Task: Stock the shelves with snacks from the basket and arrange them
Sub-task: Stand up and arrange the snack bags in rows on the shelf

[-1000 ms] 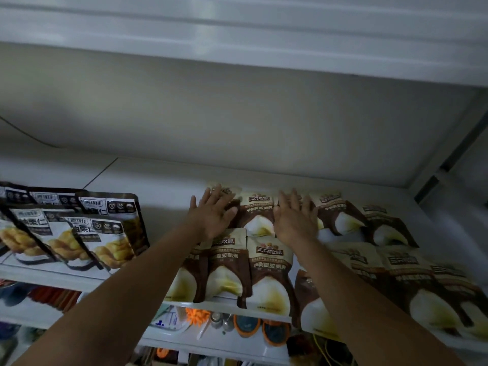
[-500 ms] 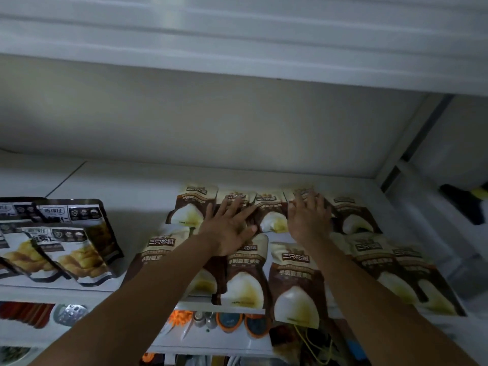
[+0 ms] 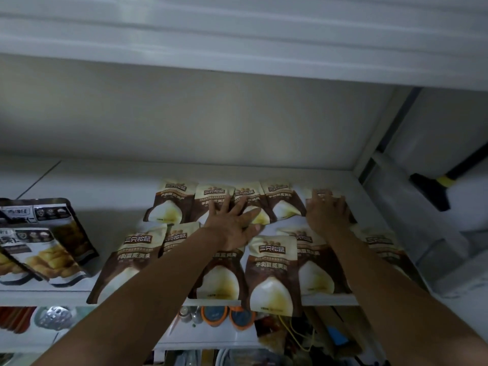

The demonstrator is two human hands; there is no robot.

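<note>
Several brown-and-cream snack pouches (image 3: 272, 270) lie flat in two overlapping rows on the white shelf (image 3: 111, 180). My left hand (image 3: 232, 223) rests palm down with fingers spread on the back-row pouches near the middle. My right hand (image 3: 326, 212) lies flat, fingers apart, on the rightmost back-row pouch (image 3: 320, 194). Neither hand grips anything. Some front pouches hang over the shelf's front edge. The basket is out of view.
Dark pouches with yellow snacks (image 3: 45, 249) lie on the shelf's left part. Another shelf board (image 3: 237, 43) hangs close above. A lower shelf holds orange-rimmed items (image 3: 215, 314) and clutter. A black-and-yellow tool (image 3: 435, 186) leans at the right.
The view has shifted to the right and closer. My right hand moved right onto the rightmost back pouch, and my left hand slid right along the back row, exposing pouches at the left.
</note>
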